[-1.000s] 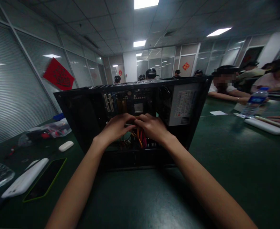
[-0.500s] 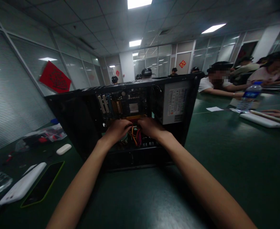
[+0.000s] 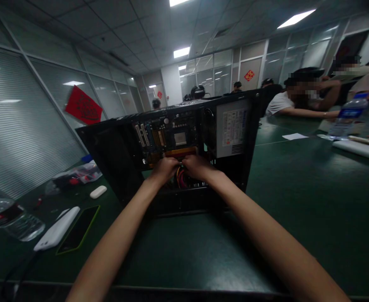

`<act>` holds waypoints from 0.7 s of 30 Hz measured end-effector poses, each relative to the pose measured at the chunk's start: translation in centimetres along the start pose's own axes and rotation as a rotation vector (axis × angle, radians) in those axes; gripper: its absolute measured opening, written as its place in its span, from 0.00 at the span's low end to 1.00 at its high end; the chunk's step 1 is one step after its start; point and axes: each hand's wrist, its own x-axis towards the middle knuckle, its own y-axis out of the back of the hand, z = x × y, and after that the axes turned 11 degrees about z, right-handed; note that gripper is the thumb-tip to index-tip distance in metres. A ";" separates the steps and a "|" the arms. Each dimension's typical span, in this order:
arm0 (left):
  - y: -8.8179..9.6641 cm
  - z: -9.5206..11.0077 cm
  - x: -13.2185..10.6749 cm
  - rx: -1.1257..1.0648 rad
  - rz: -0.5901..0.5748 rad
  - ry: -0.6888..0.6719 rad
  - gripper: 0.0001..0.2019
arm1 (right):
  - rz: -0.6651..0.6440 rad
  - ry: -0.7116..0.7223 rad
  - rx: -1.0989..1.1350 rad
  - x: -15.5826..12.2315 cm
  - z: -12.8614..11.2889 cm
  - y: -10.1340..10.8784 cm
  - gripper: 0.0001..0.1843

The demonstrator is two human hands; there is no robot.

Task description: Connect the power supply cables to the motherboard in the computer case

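Observation:
A black computer case (image 3: 171, 205) stands on the green table with its side open toward me. My left hand (image 3: 167, 167) and my right hand (image 3: 197, 165) both reach inside, below the motherboard (image 3: 187, 126). Their fingertips almost meet, bent and pinched at the top of a bundle of yellow, red and purple cables (image 3: 181, 179). The exact piece between the fingers is small and partly hidden. Just above the hands runs an orange-yellow slot strip (image 3: 184, 152). The grey power supply (image 3: 231, 130) sits at the case's upper right.
Left of the case lie a phone with a green edge (image 3: 79, 230), a white device (image 3: 57, 228), a water bottle (image 3: 12, 218), a small white case (image 3: 98, 192) and a plastic bag (image 3: 80, 175). On the right are paper (image 3: 294, 136), another bottle (image 3: 349, 115) and seated people.
The view has shifted, so the table's front edge now shows. My hands have drawn slightly closer together at the cables, still inside the case.

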 end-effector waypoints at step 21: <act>0.4 0.9 0.2 0.197 -0.066 0.135 0.10 | 0.037 0.006 0.033 -0.5 0.2 0.2 0.14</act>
